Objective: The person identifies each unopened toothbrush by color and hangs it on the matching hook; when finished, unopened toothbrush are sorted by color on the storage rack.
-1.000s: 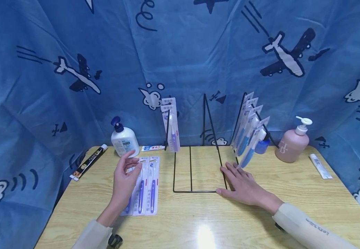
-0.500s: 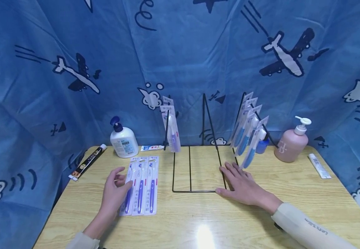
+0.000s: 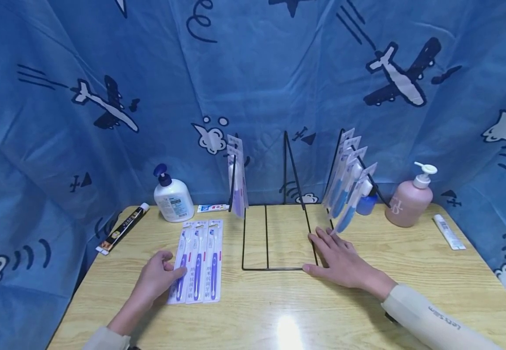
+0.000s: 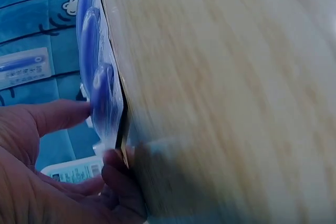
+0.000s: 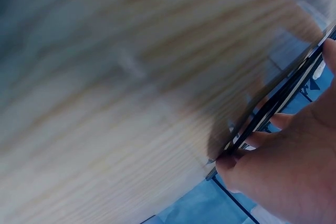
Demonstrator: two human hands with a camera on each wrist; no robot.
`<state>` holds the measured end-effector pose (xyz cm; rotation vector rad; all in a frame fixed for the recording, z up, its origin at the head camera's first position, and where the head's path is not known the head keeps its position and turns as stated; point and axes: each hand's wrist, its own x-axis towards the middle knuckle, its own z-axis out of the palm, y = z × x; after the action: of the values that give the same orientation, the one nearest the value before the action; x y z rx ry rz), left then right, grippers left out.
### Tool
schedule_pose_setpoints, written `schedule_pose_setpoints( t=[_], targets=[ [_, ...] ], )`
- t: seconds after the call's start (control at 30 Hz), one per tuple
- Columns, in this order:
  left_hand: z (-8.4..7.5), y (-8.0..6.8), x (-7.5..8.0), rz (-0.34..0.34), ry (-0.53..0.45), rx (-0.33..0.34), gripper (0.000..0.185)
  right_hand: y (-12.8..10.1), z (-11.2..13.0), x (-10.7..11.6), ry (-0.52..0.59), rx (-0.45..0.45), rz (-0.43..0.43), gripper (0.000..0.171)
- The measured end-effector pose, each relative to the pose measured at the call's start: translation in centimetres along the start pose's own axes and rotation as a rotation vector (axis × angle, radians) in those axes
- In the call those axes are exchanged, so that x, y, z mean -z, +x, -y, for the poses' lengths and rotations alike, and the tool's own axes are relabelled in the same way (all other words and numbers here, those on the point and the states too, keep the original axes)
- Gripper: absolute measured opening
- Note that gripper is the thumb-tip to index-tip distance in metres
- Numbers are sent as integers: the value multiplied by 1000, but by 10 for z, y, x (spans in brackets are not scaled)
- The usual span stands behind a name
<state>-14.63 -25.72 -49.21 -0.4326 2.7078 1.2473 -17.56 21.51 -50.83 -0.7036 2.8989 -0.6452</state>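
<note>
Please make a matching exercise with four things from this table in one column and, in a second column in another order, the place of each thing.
Things:
1. pink pump bottle
2. white pump bottle
3. three purple toothbrush packs
4. black toothpaste box

Places:
A. flat on the table, at the left hand
B. far left edge of the table
C. back right, beyond the wire rack
D. back left, beside the small toothpaste tube

Pairs: 1-C, 2-D, 3-A, 4-B
</note>
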Motion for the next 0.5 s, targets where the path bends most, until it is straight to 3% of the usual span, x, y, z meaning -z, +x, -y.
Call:
schedule_pose_setpoints(
  t=[0.17, 0.5],
  targets=[
    [5, 0, 3, 28, -48, 20, 58, -1, 1, 1, 13, 3, 10, 92],
    [11, -6, 4, 58, -178, -14, 50, 0, -1, 0, -4, -3, 8, 91]
  ],
)
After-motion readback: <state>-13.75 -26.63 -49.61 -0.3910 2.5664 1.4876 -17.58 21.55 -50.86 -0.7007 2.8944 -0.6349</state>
